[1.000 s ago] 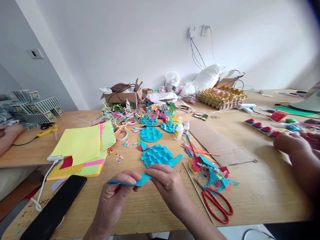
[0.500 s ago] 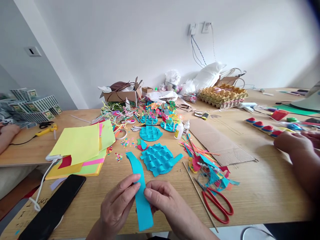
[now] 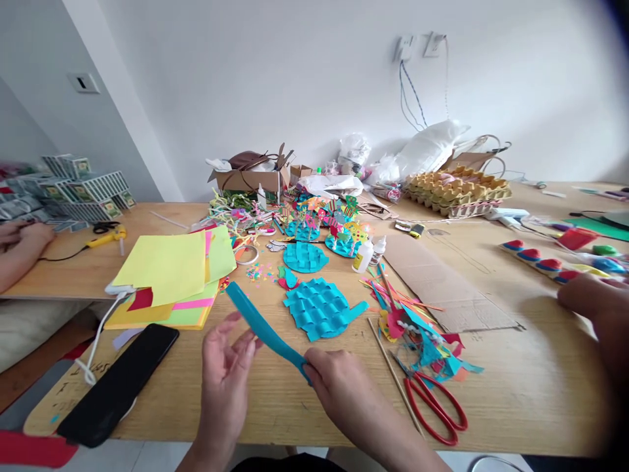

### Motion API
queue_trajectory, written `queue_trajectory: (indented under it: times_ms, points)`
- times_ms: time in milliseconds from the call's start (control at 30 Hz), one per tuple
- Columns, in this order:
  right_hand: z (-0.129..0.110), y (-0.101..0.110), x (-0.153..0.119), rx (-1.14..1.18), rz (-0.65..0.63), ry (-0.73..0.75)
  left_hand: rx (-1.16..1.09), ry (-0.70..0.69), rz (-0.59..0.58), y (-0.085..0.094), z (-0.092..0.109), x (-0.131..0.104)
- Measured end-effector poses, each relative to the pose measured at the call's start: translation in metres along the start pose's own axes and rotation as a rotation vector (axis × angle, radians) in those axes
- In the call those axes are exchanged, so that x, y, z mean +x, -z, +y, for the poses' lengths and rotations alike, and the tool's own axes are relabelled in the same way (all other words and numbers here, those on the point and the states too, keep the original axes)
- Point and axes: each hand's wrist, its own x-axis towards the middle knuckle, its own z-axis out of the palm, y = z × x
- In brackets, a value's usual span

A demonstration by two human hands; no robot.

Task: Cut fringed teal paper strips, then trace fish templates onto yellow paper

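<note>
A blue paper strip [image 3: 268, 333] slants in front of me, its far end up at the left and its near end at my right hand. My right hand [image 3: 339, 387] is closed on that near end, pinching it between thumb and fingers. At the strip's lower edge, about midway, my left hand [image 3: 226, 367] has its thumb and curled fingertips against the paper. Just beyond lies a woven blue paper piece [image 3: 319, 308] with a short tab at its right. Red-handled scissors [image 3: 437, 406] rest to the right, beside a thin wooden stick [image 3: 393, 373].
Coloured paper sheets [image 3: 162, 269] and a black phone [image 3: 120, 387] lie left. Paper scraps [image 3: 427, 341], glue bottles [image 3: 362, 257] and flat cardboard [image 3: 442, 282] are to the right. Egg trays [image 3: 457, 187] stand behind. Other people's hands [image 3: 597, 301] work at both sides.
The strip has turned from nearly upright to a slant, its far end going left. My right hand has shifted to its near end, and my left hand's grip has loosened. The view has moved slightly left.
</note>
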Motion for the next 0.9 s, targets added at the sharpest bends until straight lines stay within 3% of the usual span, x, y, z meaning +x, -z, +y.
queue_trajectory:
  times_ms: [133, 333, 433, 567, 733, 900]
  points:
    - [0.004, -0.006, 0.003, -0.295, -0.078, 0.041, -0.049, 0.172, 0.063, 0.017, -0.01, 0.011]
    - [0.005, -0.018, 0.005, -0.363, -0.173, 0.02, 0.213, 0.301, -0.115, 0.068, -0.027, 0.018]
    - [0.007, -0.024, 0.006, -0.372, -0.179, 0.024, 0.518, 0.23, -0.227, 0.086, -0.028, 0.024]
    - [0.008, -0.03, 0.009, -0.385, -0.183, 0.025, 0.817, 0.096, -0.38, 0.096, -0.022, 0.034]
    - [0.007, -0.033, 0.01, -0.401, -0.174, 0.048, 1.045, -0.133, -0.582, 0.094, -0.018, 0.037]
    - [0.008, -0.036, 0.009, -0.416, -0.137, 0.069, 1.081, -0.172, -0.643, 0.091, -0.021, 0.036]
